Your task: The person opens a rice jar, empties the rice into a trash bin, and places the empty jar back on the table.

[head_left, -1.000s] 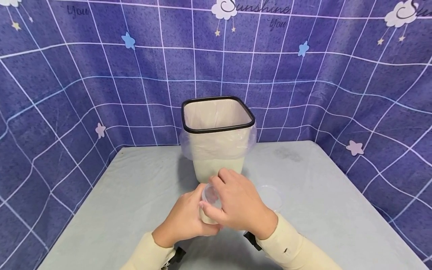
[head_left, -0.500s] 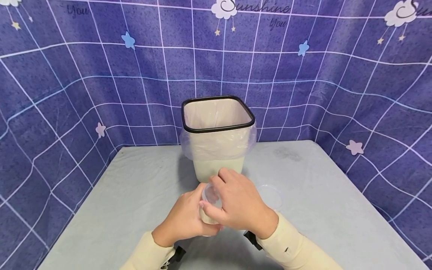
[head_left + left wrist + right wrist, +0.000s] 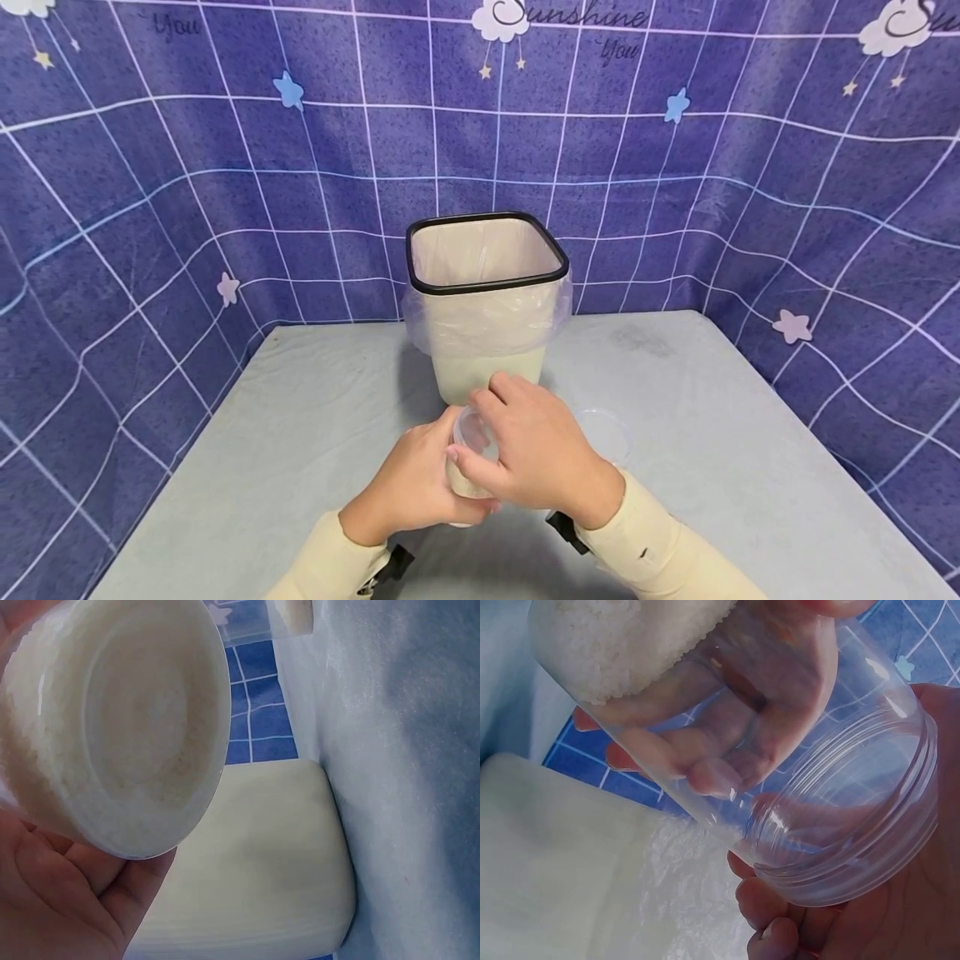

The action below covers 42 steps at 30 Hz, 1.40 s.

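Note:
A clear plastic jar (image 3: pixel 467 482) hangs between my two hands above the table, tilted. White grains that look like rice (image 3: pixel 630 645) lie toward its base, which faces the left wrist camera. My left hand (image 3: pixel 411 482) grips the jar's body from the left. From the right, my right hand (image 3: pixel 536 446) holds it at the mouth, with fingers curled round the threaded rim (image 3: pixel 840 832). On the table, just right of my right hand, lies a clear round disc (image 3: pixel 604 435) like a lid, partly hidden by that hand.
Right behind my hands stands a cream bin (image 3: pixel 487 371) with a black rim and a clear liner bag (image 3: pixel 487 321) folded over its edge. A pale grey cloth covers the table (image 3: pixel 300 417). Blue-purple patterned curtains (image 3: pixel 360 150) enclose the back and sides.
Both hands keep nearly the same hold on the jar. The whole head view has shifted very slightly, and nothing has been let go or taken up.

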{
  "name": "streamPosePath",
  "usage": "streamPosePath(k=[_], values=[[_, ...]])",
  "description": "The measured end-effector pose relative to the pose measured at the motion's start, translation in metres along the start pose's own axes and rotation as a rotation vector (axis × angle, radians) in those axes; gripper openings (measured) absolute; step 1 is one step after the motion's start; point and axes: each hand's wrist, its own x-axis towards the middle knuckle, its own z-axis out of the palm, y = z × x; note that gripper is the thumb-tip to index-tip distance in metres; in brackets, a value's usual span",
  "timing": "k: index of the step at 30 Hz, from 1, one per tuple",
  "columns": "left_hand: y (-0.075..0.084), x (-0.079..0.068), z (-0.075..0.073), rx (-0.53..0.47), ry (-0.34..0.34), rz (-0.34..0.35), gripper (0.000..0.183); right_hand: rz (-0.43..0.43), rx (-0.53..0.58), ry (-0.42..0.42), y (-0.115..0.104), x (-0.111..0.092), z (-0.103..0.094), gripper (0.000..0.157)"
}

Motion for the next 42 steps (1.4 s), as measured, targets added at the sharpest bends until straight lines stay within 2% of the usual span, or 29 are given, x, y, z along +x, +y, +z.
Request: streamPosePath(k=[13,22,30,42], values=[[0.0003,0.0000,-0.0027,-0.018,-0.007,0.033,0.084,-0.009,0.004,0.012,-0.0019,-0.0005,-0.0013,0.037],[0.0007,-0.0006,-0.0046,-0.010,-0.031,0.010,0.084,-0.010,0.014,0.016,-0.0018,0.0001,-0.0036,0.039],[0.0008,0.0001,-0.0071,-0.008,-0.045,0.022,0.079,-0.007,0.019,0.017,-0.0023,-0.0004,-0.0034,0.039],[0.0018,-0.0012,-0.0095,0.024,-0.050,0.016,0.084,-0.034,0.035,0.027,0.0000,-0.0009,-0.0023,0.044]])
